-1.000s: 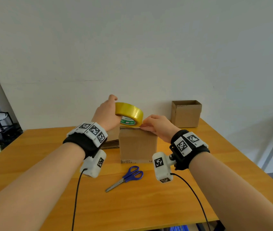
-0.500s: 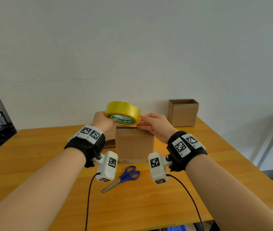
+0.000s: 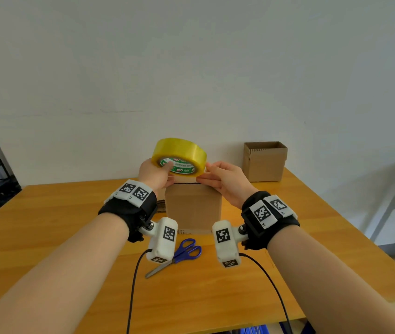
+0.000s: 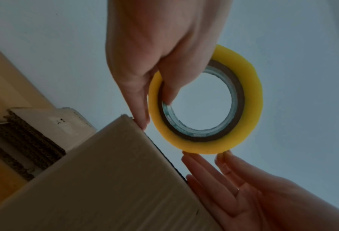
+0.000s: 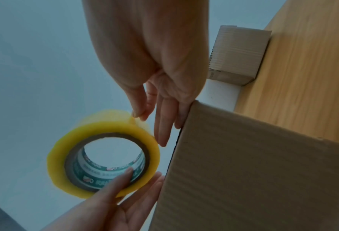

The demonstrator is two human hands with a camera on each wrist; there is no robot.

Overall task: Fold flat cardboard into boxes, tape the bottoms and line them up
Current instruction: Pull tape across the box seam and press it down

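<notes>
A yellow tape roll [image 3: 179, 155] [image 4: 204, 100] [image 5: 103, 153] hangs just above a folded cardboard box [image 3: 192, 206] [image 4: 105, 179] [image 5: 253, 171] that stands on the wooden table [image 3: 71, 237]. My left hand [image 3: 165, 169] [image 4: 158, 100] grips the roll's left side, one digit hooked inside the core. My right hand [image 3: 206, 168] [image 5: 139, 116] pinches the tape's loose end at the roll's right edge, and its other fingers lie straight by the box's top edge. The box's top face is hidden.
Blue-handled scissors [image 3: 179, 255] lie in front of the box. An open-topped finished box [image 3: 265, 162] [image 5: 237, 56] stands at the back right by the wall. A stack of flat cardboard [image 3: 160, 206] [image 4: 22, 140] lies behind the box on the left.
The roll has risen off the box top and moved left. My left hand turned and now hooks into the core. My right hand followed the roll's edge.
</notes>
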